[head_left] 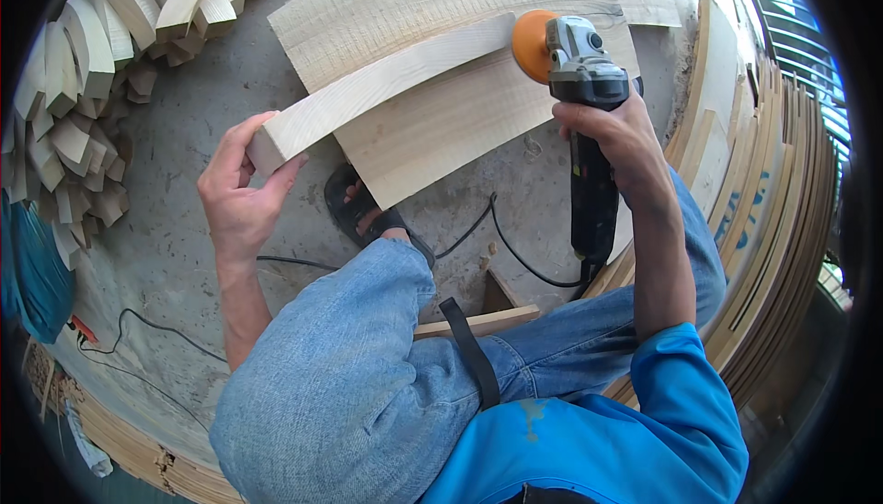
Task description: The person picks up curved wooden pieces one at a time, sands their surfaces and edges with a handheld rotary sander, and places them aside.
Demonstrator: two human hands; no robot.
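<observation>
Fingers of our left hand clamp near end of curved wood piece; right hand grips angle grinder, orange disc at piece's far end. Sanding looks underway; extent done unclear.

Both hands are closed in grips, left and right.

Pale, matt raw-wood curved piece

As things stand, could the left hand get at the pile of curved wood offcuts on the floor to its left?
Probably not freely: the left hand is gripping the end of the curved wooden piece under the sander. The offcut pile lies apart, with bare floor between.
</observation>
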